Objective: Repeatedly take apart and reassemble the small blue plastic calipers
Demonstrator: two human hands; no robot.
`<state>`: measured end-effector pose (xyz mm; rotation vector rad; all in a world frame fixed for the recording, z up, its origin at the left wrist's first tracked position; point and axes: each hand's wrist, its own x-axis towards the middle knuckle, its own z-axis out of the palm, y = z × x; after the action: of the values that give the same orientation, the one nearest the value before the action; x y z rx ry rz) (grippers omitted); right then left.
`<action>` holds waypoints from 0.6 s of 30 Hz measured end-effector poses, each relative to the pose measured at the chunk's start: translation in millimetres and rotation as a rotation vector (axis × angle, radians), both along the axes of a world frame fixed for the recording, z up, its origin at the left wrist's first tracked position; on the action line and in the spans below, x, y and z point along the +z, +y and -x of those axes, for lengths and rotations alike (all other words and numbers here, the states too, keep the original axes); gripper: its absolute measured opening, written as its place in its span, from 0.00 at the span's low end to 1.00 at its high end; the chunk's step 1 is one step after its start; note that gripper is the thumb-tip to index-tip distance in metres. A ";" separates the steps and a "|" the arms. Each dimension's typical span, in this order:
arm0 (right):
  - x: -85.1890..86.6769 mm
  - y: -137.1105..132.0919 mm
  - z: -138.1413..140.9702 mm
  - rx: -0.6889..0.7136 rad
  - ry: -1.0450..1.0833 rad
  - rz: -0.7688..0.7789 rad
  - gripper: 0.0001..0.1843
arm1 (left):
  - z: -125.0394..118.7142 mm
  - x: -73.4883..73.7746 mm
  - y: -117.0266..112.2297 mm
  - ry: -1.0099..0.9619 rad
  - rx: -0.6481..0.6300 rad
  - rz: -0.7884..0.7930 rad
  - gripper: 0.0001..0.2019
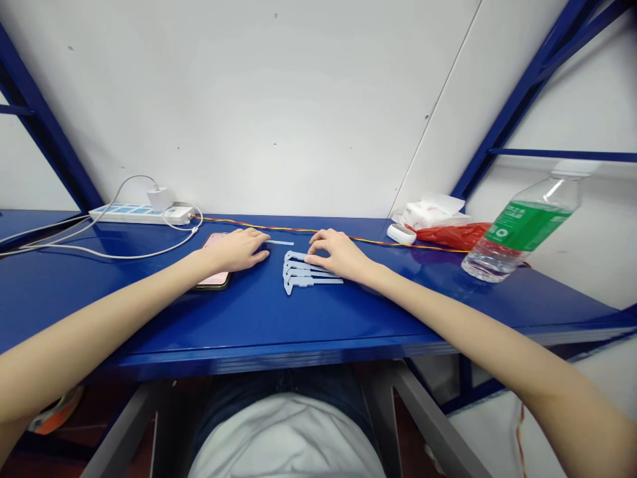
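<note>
Several light grey-blue plastic vernier calipers (300,283) lie fanned out on the blue table, their jaws to the left. My right hand (341,255) is over the back of the fan, thumb and forefinger closed at the rearmost caliper (297,255). Its palm hides part of the beams. To the left, my left hand (239,249) rests palm down with its fingers stretched out and thumb apart. A thin grey-blue strip (281,243) juts out to the right from its fingertips; the strip's other end is hidden. Partly under that hand and wrist lies a phone (215,280), screen lit.
A power strip (129,213) with a white charger (160,198) and cables stands at the back left. On the right are a water bottle (522,226), a red plastic bag (450,234), tissues (432,212) and a small white device (401,234). Twisted wires (298,230) run along the back.
</note>
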<state>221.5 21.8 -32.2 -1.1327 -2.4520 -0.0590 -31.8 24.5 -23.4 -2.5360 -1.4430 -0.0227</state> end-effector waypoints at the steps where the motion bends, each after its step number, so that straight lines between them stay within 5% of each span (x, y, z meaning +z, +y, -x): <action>1: 0.0 0.3 0.1 0.008 -0.001 0.010 0.11 | 0.0 0.5 0.5 0.001 0.019 0.026 0.24; 12: 6.3 -0.9 -2.8 0.071 -0.041 0.051 0.11 | -3.5 8.6 -1.8 -0.041 0.039 0.064 0.15; 18: 5.9 15.3 -17.0 -0.195 -0.078 -0.021 0.10 | -2.3 9.2 -2.1 -0.067 0.050 0.074 0.09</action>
<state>238.5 37.1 -26.3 -1.3811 -2.3936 -0.1900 -29.5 22.4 -14.2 -2.5799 -1.5590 -0.0475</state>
